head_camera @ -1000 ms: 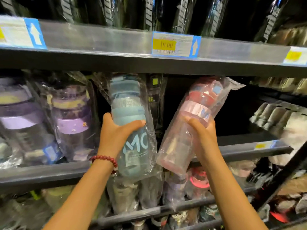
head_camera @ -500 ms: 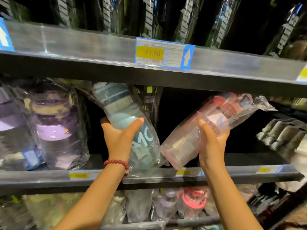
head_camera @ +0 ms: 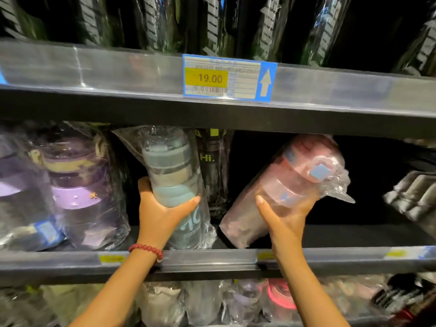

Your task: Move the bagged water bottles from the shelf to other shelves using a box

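The left hand [head_camera: 162, 211] grips a bagged blue water bottle [head_camera: 175, 185] round its middle, thumb across the near face, fingers hidden behind it. The bottle stands nearly upright on the middle shelf [head_camera: 212, 258], its base just behind the front rail; the print on its side is half covered by the thumb and only partly readable. A red bead bracelet [head_camera: 146, 250] sits on that wrist.

The right hand [head_camera: 283, 220] holds a bagged pink water bottle [head_camera: 290, 185] from below, thumb on the near side and the other fingers showing dimly through the clear plastic. This bottle tilts to the right, lid up and right under the upper shelf [head_camera: 118, 74]; whether its base touches the middle shelf cannot be told. The two bottles stand near each other, apart.

Between them, farther back, stands a dark bagged bottle [head_camera: 213, 171] marked "Hi.", mostly in shadow. At left, bagged purple bottles [head_camera: 77, 185] are blurred and cut off by the frame edge. A price tag [head_camera: 230, 77] reading 19.00 is fixed to the upper shelf's rail; its small print is unreadable. Dark bagged items above it are cropped at the top. Goods on the lower shelf [head_camera: 236, 303] and the pale items at far right [head_camera: 415, 197] are too blurred to name.
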Demonstrator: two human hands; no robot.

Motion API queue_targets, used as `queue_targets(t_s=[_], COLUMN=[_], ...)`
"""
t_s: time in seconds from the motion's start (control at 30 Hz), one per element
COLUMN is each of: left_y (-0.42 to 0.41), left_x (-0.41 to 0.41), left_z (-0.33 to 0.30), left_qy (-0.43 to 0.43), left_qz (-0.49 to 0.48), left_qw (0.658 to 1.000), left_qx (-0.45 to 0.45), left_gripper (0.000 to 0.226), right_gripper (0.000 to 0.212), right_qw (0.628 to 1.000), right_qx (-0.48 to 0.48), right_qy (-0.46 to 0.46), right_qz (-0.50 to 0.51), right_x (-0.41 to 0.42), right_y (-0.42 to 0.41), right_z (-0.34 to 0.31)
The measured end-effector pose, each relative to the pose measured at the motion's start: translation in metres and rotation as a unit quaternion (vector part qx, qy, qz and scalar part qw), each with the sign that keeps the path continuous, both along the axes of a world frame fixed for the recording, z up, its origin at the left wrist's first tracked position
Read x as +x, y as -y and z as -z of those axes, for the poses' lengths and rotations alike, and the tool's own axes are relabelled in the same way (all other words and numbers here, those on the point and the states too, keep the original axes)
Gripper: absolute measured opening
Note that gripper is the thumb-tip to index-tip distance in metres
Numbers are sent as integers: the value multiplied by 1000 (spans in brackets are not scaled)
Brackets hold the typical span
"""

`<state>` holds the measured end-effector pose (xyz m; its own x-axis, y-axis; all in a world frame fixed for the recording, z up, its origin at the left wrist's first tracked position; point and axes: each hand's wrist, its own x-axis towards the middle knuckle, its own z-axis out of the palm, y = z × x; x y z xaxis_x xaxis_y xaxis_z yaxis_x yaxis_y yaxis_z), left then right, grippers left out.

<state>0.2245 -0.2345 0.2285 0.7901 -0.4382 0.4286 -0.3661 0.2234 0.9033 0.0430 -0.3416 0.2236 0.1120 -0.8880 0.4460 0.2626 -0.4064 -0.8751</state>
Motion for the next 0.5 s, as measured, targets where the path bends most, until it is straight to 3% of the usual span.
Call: queue_targets(t_s=[0.07, 0.17, 0.23, 0.33, 0.5], left_y=[-7, -14, -18, -27, -35], left_x=[13, 27, 34, 37, 31], left_z=[3, 3, 3, 1, -1], left_qy=[18, 27, 37, 55, 56], left_qz=[17, 51, 58, 38, -50], left_qw=[999, 996, 994, 992, 993], left_qx=[30, 65, 86, 105, 91], left_gripper=[83, 95, 94, 94, 75], right_gripper=[85, 98, 93, 79, 96], right_qw=[998, 990, 980, 976, 975], right_qx=[-34, -60, -79, -115, -115], right_qy=[-46, -108, -157, -162, -169], right_qz=[-18, -74, -98, -87, -86], right_x=[8, 19, 26, 38, 48], right_y=[-6, -10, -14, -24, -26], right_z=[0, 4, 3, -4, -6])
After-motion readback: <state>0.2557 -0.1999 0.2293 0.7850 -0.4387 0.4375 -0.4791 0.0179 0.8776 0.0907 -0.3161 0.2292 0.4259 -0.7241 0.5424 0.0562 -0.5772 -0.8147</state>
